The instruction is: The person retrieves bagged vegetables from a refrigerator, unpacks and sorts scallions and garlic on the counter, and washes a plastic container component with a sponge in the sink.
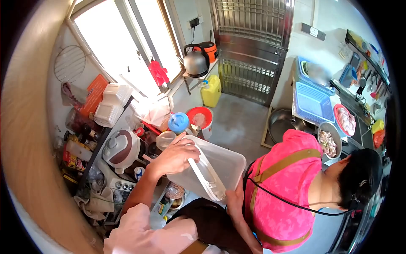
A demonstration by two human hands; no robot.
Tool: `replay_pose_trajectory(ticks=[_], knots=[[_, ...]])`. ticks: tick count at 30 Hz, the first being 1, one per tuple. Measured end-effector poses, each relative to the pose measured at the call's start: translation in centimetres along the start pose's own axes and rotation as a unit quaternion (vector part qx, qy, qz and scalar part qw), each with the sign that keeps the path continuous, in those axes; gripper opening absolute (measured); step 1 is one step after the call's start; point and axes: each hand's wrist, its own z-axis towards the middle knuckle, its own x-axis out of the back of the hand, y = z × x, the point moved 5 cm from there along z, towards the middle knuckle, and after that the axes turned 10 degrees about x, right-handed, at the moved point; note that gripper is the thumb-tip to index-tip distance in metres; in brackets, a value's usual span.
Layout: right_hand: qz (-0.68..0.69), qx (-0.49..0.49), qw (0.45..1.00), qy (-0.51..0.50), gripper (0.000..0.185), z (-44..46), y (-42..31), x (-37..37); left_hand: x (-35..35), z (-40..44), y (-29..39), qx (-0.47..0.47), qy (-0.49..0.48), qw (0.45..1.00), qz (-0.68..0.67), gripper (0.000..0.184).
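A translucent plastic box point(224, 165) with a white lid or rim point(206, 177) is held up in front of my body, tilted. My left hand point(179, 155) is closed over its far left corner, thumb and fingers on the white edge. At the near corner, my right hand point(235, 200) grips the same box; part of its fingers is hidden behind the plastic. I cannot make out anything inside the box. Just beyond my left hand are a clear round tub point(165, 139) and a blue lid point(178, 122).
A co-worker in a pink top point(283, 186) stands close on my right. To the left, a rice cooker point(121, 150) sits on a crowded counter. A red bucket point(200, 117) and yellow jug point(211, 92) stand ahead. Blue baskets point(314, 101) and a pot of meat point(328, 143) are right.
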Motion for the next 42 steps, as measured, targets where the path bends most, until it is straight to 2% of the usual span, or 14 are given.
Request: replay_pose_trajectory(ticks=[4,7,11,12,15,19,23,24,27,30,32,35,38,42], knots=[[0.074,-0.053,0.995,-0.043,0.085,-1.6,0.5,-0.8,0.3,0.3,1.9,0.046,-0.119,0.989,-0.071,0.027],[0.110,-0.107,0.987,-0.047,0.085,-4.4,1.5,-0.6,-1.5,-0.6,2.8,0.085,-0.201,0.974,-0.069,0.031],[0.126,-0.163,0.978,-0.043,0.087,-7.8,1.6,0.0,-3.8,-3.5,3.8,0.066,-0.153,0.977,-0.135,0.028],[0.128,-0.167,0.977,-0.041,0.087,-8.5,1.8,0.2,-4.2,-4.3,3.9,0.090,-0.161,0.976,-0.118,0.033],[0.122,-0.179,0.975,-0.057,0.088,-10.3,2.6,0.5,-4.8,-6.2,5.1,0.170,-0.083,0.972,-0.138,0.038],[0.122,-0.159,0.974,-0.108,0.087,-12.3,1.2,0.0,-4.6,-7.9,6.7,0.214,-0.030,0.965,-0.151,0.044],[0.086,-0.123,0.980,-0.131,0.090,-15.1,1.7,0.7,-2.5,-9.7,7.8,0.213,0.127,0.960,-0.127,0.034],[0.074,-0.109,0.982,-0.137,0.091,-16.0,1.5,0.8,-2.0,-10.6,8.5,0.210,0.215,0.948,-0.104,0.028],[0.042,-0.101,0.982,-0.151,0.092,-18.3,0.2,0.7,-1.1,-12.7,9.4,0.234,0.261,0.924,-0.151,0.027],[0.061,-0.134,0.982,-0.116,0.089,-21.8,-1.6,0.3,-1.6,-15.4,10.4,0.237,0.298,0.909,-0.172,0.024],[0.012,-0.108,0.988,-0.113,0.088,-24.7,-1.8,1.0,-2.5,-17.1,11.7,0.232,0.315,0.897,-0.207,0.023],[-0.044,-0.088,0.991,-0.096,0.086,-29.6,-0.4,3.9,-6.0,-19.5,13.2,0.230,0.222,0.921,-0.224,0.030],[-0.058,-0.109,0.991,-0.043,0.086,-34.3,-1.6,5.3,-10.8,-21.6,15.8,0.171,0.082,0.969,-0.157,0.043],[-0.119,-0.079,0.990,-0.014,0.087,-39.1,-2.3,7.8,-13.2,-23.5,19.2,0.154,-0.093,0.962,-0.203,0.062]])
